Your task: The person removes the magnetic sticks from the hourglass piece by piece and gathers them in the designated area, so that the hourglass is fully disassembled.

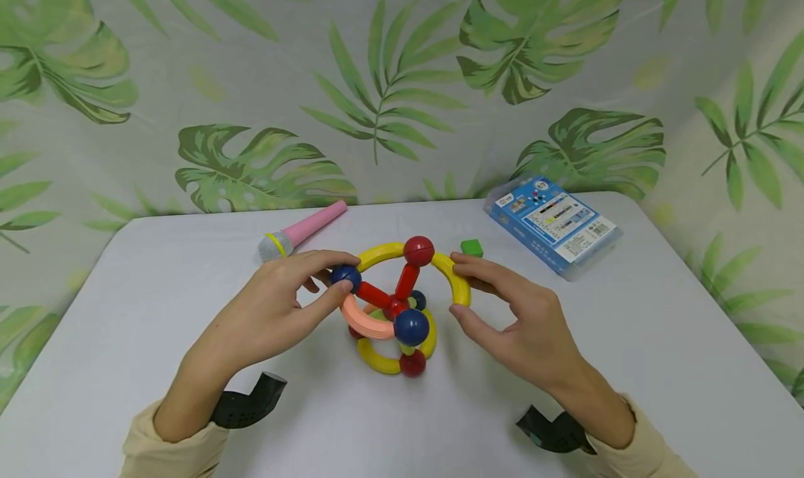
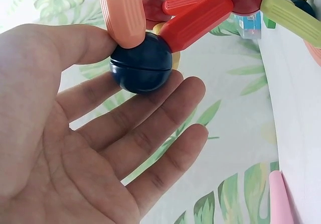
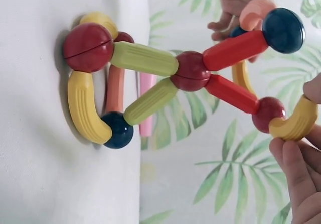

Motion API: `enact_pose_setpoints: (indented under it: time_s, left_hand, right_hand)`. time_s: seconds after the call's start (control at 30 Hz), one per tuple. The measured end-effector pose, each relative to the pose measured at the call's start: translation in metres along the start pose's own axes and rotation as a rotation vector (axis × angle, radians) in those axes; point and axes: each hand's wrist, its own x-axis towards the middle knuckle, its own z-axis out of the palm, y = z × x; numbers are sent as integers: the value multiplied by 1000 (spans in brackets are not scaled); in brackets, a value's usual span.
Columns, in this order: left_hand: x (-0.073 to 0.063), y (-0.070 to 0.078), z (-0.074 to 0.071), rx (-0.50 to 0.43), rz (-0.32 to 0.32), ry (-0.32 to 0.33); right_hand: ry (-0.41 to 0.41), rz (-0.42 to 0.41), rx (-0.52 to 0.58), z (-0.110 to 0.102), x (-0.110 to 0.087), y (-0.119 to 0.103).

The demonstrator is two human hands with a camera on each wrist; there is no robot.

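Observation:
A magnetic ball-and-rod structure stands on the table, its lower ring of yellow and peach curved rods touching the white cloth. Green and red straight rods meet at a central red ball [image 3: 191, 71]. My left hand [image 1: 270, 310] pinches a blue ball [image 2: 140, 63] at the upper left between thumb and fingers. At the upper right, my right hand [image 1: 521, 317] pinches a yellow curved rod [image 1: 453, 280], one end of which meets the top red ball [image 1: 419, 251]. That rod's other end hangs free, apart from the front blue ball [image 1: 412, 327], where a peach curved rod [image 1: 367, 322] ends.
Behind my left hand lies a pink toy microphone [image 1: 314, 223] with a silver head. A small green block [image 1: 472, 248] sits behind the structure. The blue toy box [image 1: 553, 223] in clear plastic lies at the back right, near the leaf-patterned backdrop [image 1: 408, 171].

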Motion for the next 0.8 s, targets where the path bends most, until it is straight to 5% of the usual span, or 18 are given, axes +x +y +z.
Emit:
enact_pose_setpoints:
  time_s: [0.23, 0.8]
  left_hand:
    - [0, 0, 0, -5, 4, 2]
    - [-1, 1, 1, 3, -1, 5]
  right_hand:
    - [57, 1, 67, -1, 0, 4]
    - [116, 62, 41, -2, 2, 12]
